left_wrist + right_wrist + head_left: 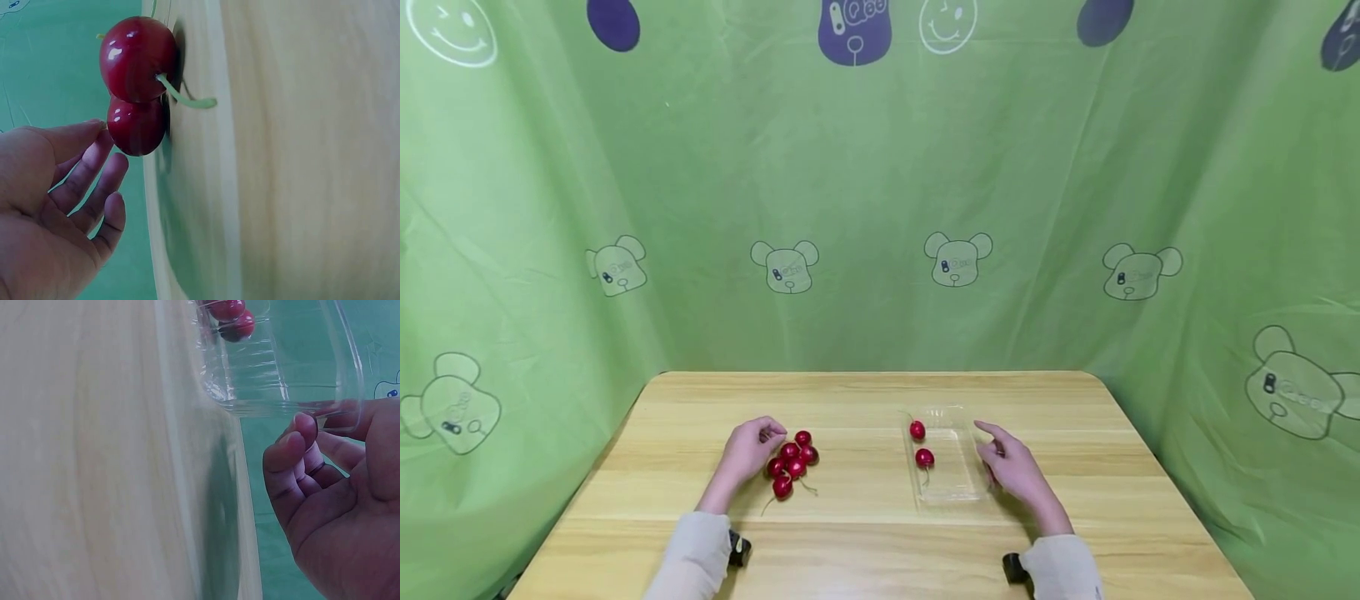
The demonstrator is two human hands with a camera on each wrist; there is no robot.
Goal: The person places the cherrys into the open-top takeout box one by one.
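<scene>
Thumb and forefinger of my left hand [751, 450] meet at the short stem of a cherry [136, 125], pinching it at the left side of a pile of several dark red cherries [795, 468]. Another cherry [139, 59] with a green stem sits right against that one in the left wrist view. My right hand [1017, 468] holds the right-hand rim of a clear plastic box [953, 498], its other fingers curled below the rim in the right wrist view. Inside the box, near its left wall, lie two cherries, a front one [925, 458] and a back one [917, 430].
The light wooden table [865, 550] carries the pile on the left and the box on the right, with bare wood between them. Green printed cloth [865, 167] hangs behind and on both sides. Each wrist wears a small black device, such as the left one [740, 550].
</scene>
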